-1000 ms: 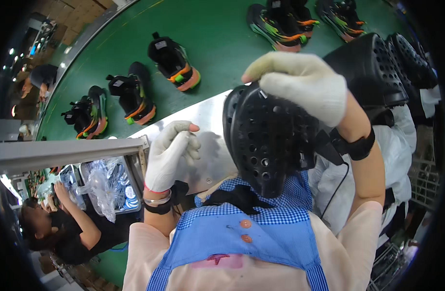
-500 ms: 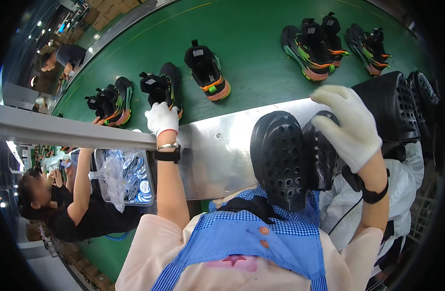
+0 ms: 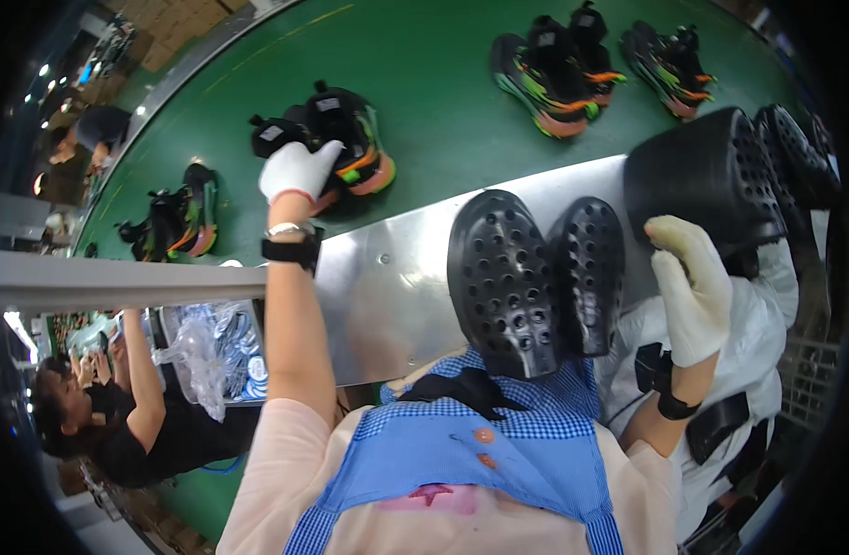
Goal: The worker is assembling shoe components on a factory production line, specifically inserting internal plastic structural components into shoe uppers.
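Observation:
My left hand, in a white glove, grips a black athletic shoe with an orange sole at the belt's near edge. The hand hides most of it. A second black shoe with orange and green trim stands against it on the right, near my thumb. My right hand, also gloved, hangs in the air with loosely curved fingers apart, holding nothing. Left of it two black foot-shaped forms with round holes, one larger and one slimmer, stand side by side before my apron.
More shoes stand on the green belt, at left and far right. A metal ledge borders it. Further black forms are at right. A grey bar crosses at left, by a tray and a co-worker.
My left hand has moved farther over the belt, and its shoe now stands against the single shoe on the right. My right hand has drawn away from the slimmer black form, toward the lower right.

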`<act>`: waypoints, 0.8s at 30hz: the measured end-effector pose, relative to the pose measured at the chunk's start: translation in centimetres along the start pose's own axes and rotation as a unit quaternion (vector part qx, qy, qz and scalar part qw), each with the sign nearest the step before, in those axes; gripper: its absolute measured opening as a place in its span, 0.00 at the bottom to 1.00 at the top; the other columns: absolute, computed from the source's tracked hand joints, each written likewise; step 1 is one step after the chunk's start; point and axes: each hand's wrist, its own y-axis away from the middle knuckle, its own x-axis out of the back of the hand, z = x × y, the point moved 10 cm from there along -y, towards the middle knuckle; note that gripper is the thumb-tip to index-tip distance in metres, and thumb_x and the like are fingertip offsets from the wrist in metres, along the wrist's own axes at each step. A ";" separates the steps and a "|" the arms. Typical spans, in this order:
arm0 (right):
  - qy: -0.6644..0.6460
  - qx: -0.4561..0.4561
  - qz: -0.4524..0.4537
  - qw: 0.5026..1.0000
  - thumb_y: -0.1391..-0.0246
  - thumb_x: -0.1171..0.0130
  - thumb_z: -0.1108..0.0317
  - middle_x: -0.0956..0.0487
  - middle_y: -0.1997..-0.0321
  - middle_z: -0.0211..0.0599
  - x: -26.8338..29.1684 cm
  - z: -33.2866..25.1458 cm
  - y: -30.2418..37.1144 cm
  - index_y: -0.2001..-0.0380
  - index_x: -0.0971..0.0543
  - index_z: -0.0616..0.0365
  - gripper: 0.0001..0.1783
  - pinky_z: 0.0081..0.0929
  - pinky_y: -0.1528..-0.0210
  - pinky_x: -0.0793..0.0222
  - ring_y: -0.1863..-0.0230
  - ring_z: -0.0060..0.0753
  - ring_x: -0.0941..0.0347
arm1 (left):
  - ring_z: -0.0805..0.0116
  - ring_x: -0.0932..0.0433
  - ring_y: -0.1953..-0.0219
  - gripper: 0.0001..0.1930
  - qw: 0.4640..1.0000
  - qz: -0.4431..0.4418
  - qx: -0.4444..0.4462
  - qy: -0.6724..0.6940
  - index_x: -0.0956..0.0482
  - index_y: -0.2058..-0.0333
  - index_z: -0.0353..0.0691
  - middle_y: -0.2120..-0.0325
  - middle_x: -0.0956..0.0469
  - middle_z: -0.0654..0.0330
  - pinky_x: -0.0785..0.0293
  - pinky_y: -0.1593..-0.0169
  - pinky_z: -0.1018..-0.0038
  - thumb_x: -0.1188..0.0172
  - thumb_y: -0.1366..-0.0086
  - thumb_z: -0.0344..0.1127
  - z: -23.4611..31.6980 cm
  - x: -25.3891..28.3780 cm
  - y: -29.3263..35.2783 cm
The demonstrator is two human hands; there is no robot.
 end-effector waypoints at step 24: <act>0.239 -0.124 0.075 0.960 0.44 0.44 0.56 0.19 0.57 0.36 2.8 3.9 11.2 0.60 0.18 0.52 0.14 0.33 0.52 0.28 0.55 0.41 0.23 | 0.61 0.26 0.47 0.18 0.921 0.143 -0.280 0.231 0.25 0.47 0.35 0.49 0.24 0.53 0.35 0.42 0.70 0.48 0.30 0.38 1.7 -1.1 9.6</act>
